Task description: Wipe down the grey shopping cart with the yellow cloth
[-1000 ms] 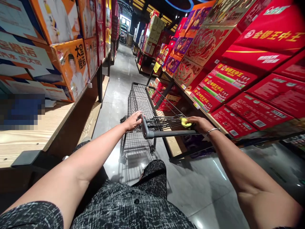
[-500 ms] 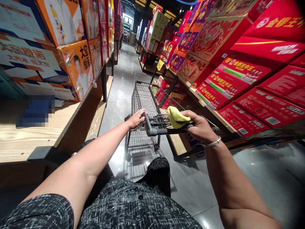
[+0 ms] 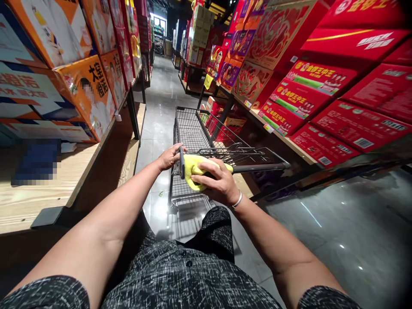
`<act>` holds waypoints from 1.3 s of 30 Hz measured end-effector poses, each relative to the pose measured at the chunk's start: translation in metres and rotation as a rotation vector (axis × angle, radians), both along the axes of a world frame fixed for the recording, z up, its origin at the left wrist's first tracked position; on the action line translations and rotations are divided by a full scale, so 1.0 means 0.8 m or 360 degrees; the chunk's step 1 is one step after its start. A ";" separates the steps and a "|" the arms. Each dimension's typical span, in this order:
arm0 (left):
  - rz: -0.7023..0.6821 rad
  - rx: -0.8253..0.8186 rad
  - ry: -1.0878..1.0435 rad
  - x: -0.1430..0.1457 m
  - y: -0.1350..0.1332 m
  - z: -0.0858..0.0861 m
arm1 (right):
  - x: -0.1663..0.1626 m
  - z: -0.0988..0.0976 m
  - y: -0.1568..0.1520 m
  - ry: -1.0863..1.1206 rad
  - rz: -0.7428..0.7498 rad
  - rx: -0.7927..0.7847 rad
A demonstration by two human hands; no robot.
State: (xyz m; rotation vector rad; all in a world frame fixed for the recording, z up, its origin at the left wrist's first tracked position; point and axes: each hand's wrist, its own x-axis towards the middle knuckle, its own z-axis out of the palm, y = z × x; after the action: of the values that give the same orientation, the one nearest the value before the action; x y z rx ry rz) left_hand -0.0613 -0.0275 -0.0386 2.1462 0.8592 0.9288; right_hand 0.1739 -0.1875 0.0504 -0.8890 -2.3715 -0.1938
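Note:
A black wire shopping cart (image 3: 193,128) stands in the aisle in front of me, its grey handle bar (image 3: 257,168) running across. My left hand (image 3: 169,156) is closed round the left end of that bar. My right hand (image 3: 217,182) presses a yellow cloth (image 3: 193,169) onto the bar near its left end, fingers wrapped over the cloth. A silver bangle sits on my right wrist.
Shelves of red gift boxes (image 3: 322,98) line the right side. Orange and white cartons (image 3: 86,90) stand on a wooden shelf (image 3: 48,189) at left. A grey tiled floor (image 3: 161,103) runs away down the aisle between them.
My right hand has slid the yellow cloth leftward along the handle bar, from its right part to close beside my left hand. My left hand has kept its grip.

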 end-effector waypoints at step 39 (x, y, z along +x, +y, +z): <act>0.0627 0.0861 0.0269 -0.071 -0.124 0.099 | -0.071 -0.040 0.013 -0.0009 -0.0365 0.0619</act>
State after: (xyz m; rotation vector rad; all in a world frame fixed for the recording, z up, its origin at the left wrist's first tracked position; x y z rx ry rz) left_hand -0.1183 -0.1266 0.0403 2.5917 1.2588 1.3071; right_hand 0.1173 -0.1775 0.0184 -0.9617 -2.1264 -0.7221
